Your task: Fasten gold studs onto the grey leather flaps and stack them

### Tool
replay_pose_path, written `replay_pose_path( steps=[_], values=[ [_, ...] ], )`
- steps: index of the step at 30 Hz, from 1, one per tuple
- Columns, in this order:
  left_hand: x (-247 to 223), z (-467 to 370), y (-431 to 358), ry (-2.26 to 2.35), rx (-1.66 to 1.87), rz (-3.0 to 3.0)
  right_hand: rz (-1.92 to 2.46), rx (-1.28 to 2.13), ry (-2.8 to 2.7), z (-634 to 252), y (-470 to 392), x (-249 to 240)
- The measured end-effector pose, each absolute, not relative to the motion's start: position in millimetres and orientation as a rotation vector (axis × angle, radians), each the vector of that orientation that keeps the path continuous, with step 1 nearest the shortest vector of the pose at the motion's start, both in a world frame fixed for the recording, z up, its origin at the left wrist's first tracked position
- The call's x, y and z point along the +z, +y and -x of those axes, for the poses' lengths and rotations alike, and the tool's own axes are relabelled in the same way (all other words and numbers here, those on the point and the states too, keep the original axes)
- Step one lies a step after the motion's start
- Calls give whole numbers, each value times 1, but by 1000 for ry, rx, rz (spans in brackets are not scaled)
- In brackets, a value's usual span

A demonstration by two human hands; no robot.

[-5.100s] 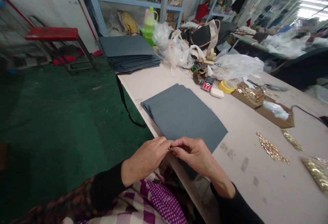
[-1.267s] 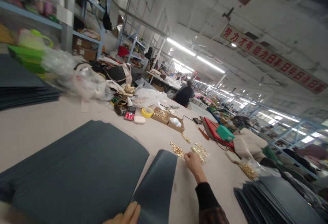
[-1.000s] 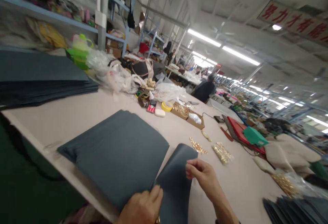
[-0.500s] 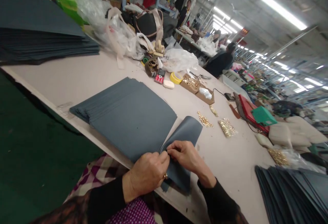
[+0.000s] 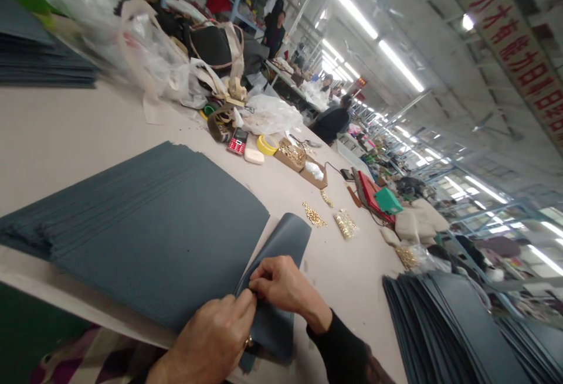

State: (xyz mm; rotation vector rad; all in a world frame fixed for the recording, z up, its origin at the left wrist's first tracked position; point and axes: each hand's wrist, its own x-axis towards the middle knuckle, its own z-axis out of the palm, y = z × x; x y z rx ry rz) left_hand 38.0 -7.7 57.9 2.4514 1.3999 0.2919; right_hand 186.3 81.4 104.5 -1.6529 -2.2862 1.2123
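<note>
A dark blue-grey sheet (image 5: 281, 243), folded over in a curve, lies on the table's near side. My left hand (image 5: 215, 331), with a ring on one finger, is closed and pinches the sheet's left edge. Close beside it, my right hand (image 5: 284, 287) is closed too, thumb and fingertips pressed together at the same edge. Whatever small thing may be between the fingertips is hidden. Just left of the hands sits a stack of matching flat sheets (image 5: 176, 231). Beyond the folded sheet, small gold metal pieces (image 5: 314, 214) lie in a loose heap.
A bag of gold pieces (image 5: 345, 224), small cardboard boxes (image 5: 314, 176), yellow tape (image 5: 266, 145) and a red calculator (image 5: 237, 141) lie farther back. Dark folded pieces (image 5: 440, 325) stand at the right. Plastic bags (image 5: 153, 61) crowd the far left. People sit and stand beyond.
The view has swung to the right, so the table's things sit farther left. Both hands keep their pinch at the sheet's edge, almost unchanged.
</note>
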Motion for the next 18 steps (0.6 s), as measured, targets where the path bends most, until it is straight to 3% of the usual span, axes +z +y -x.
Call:
replay_pose_path(
  steps=[9,18],
  values=[
    [39,-38,-6,1366,302,-2531,1992,1757,-1787,-173,97,110],
    [45,-35,-6,1381,387,-2542,2142,1780,-1835,-166,107,118]
  ],
)
